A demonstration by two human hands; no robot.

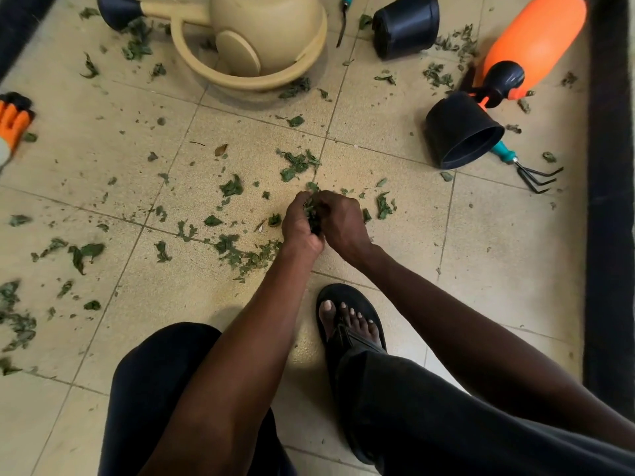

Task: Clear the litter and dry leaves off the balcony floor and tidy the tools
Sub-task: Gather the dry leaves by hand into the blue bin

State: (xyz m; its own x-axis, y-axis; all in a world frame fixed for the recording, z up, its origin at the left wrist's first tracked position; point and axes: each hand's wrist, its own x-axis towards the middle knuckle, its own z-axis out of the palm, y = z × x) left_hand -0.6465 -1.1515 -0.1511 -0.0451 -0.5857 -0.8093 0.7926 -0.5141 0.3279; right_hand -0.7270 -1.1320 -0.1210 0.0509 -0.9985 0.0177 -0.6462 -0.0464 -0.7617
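Head camera looks down on my two hands meeting low over the tiled floor point(395, 235). My left hand point(302, 225) is curled round a clump of green leaf scraps point(313, 214), and my right hand point(342, 223) pinches into the same clump from the other side, fingers bent. More dry leaves point(247, 255) lie scattered over the tiles around and to the left of my hands. My sandalled right foot point(350, 324) stands just behind them. Toward the far edge lies a beige watering can point(268, 32) on its side, a black pot point(405, 25) beside it. At the right edge lie an orange sprayer point(536, 39), a second black pot point(460, 132) and a hand rake point(529, 170). An orange glove point(13, 121) sits at the left edge.
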